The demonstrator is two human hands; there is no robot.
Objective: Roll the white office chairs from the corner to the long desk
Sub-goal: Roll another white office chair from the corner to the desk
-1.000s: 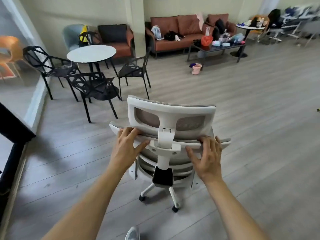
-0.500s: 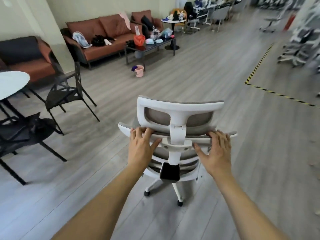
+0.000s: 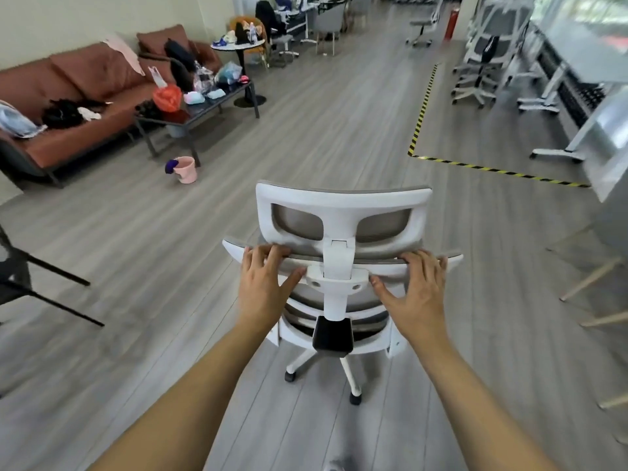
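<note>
Head view: white office chair [image 3: 341, 212] is positioned directly ahead on open floor, its backrest rim [image 3: 380, 259] grasped evenly by left hand [image 3: 263, 287] and right hand [image 3: 418, 290]; long desk [image 3: 577, 59] is located ahead-right, well apart.

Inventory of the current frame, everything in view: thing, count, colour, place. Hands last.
office chair: 1, white with grey mesh, centre, on floor
sofa: 1, rust-brown, left wall, cluttered
coffee table: 1, dark, before sofa
bucket: 1, pink, floor by coffee table
round table: 1, white top, beyond sofa
hazard tape: 1 line, yellow-black, floor right of centre
other office chairs: several, white, far right, blurred
black chair: 1, partly seen, left edge
left hand: 1, grips chair's back rim, left of post
right hand: 1, grips same rim, right of post
</note>
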